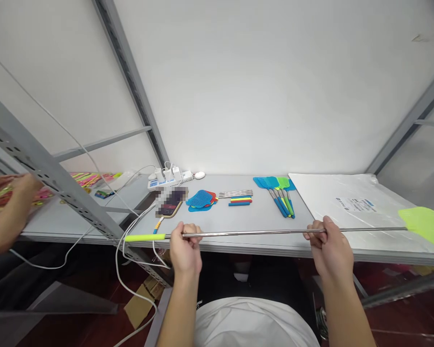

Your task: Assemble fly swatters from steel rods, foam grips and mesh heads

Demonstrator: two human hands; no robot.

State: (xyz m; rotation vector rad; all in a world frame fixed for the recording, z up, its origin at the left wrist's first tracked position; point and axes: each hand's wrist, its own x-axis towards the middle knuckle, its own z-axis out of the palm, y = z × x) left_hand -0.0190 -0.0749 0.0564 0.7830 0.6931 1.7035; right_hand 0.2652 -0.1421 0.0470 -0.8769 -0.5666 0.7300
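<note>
An extended telescopic fly swatter (253, 233) stretches sideways above the shelf's front edge, with a yellow-green grip at its left end and a yellow-green paddle at its right. My left hand (186, 250) is closed round the metal rod just beside the grip. Farther along the rod, my right hand (329, 248) is closed on it, some way short of the paddle. Behind the rod lie blue and red swatter heads (201, 199), several metal rods (236, 193) and coloured grip sleeves (240, 200). Several collapsed fly swatters (280, 195) lie to their right.
A white plastic-wrapped package (343, 197) covers the shelf's right side. At left stand a power strip (169, 180) with plugs, a phone (171, 202) and loose white cables. Beyond the metal upright (58, 168), another person's hands (20, 197) handle colourful items.
</note>
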